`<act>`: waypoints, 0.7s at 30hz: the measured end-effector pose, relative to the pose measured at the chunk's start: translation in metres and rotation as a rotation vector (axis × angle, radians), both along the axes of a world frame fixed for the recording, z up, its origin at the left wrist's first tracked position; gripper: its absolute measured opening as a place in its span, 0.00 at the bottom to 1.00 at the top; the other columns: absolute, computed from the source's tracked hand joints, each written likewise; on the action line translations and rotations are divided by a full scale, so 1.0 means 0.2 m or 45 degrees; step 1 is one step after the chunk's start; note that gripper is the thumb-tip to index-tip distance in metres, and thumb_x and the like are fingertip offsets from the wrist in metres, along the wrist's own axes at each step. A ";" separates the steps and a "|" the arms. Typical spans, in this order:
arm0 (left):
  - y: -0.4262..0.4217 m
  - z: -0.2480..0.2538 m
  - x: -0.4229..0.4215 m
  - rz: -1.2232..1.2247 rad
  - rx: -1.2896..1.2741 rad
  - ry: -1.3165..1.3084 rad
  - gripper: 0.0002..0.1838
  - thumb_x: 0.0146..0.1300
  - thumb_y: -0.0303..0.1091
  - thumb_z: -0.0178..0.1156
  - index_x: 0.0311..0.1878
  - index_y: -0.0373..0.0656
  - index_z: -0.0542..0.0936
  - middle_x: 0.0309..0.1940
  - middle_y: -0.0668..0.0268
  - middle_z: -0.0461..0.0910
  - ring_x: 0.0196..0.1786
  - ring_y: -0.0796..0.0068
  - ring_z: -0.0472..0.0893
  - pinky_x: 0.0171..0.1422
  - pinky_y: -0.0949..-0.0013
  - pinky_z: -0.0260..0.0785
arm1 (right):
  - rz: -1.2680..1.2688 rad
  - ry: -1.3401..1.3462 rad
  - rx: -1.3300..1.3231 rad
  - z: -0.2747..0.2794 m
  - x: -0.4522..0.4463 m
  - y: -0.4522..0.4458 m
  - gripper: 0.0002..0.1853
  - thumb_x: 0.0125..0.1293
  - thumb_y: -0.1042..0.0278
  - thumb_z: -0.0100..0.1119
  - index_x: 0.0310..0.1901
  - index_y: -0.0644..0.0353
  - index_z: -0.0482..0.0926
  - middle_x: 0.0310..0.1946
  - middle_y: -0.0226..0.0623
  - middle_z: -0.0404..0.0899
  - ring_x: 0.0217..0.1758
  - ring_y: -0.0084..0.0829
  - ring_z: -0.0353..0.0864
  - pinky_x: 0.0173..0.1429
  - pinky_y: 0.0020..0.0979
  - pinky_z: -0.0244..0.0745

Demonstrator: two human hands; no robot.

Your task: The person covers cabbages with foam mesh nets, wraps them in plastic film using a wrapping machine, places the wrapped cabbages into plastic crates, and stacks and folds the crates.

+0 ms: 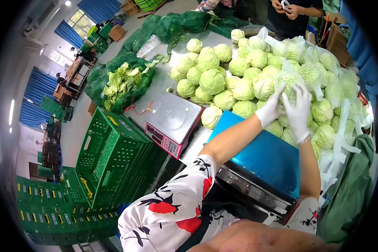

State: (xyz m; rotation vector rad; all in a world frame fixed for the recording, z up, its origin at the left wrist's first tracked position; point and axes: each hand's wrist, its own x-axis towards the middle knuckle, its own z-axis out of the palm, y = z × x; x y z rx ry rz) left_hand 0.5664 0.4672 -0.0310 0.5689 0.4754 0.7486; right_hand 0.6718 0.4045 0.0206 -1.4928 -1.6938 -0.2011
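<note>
My left hand (270, 108), in a white glove, reaches over the blue-topped box (260, 155) to a cabbage in white mesh netting (288, 77). My right hand (297, 110), gloved too, is at the same netted cabbage from the other side. The fingers of both hands are bent against the netting, and the cabbage is partly hidden behind them. Loose pale green cabbages (212, 81) are heaped to the left of my hands. More netted cabbages (310, 73) lie beyond and to the right.
A scale (172, 115) with a red edge stands left of the blue-topped box. Green crates (109, 153) are stacked at the left. A green net bag holds loose leaves (122, 82). Across the table stands a co-worker in dark clothing (292, 25). Green cloth (350, 189) hangs at the right.
</note>
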 end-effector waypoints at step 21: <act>-0.97 -0.07 -1.06 0.036 1.368 1.468 0.38 0.62 0.53 0.66 0.67 0.35 0.70 0.44 0.50 0.84 0.48 0.52 0.82 0.56 0.58 0.74 | -0.352 1.054 -0.428 -0.43 -0.25 -1.08 0.29 0.75 0.50 0.55 0.64 0.68 0.74 0.62 0.52 0.76 0.68 0.43 0.73 0.72 0.34 0.63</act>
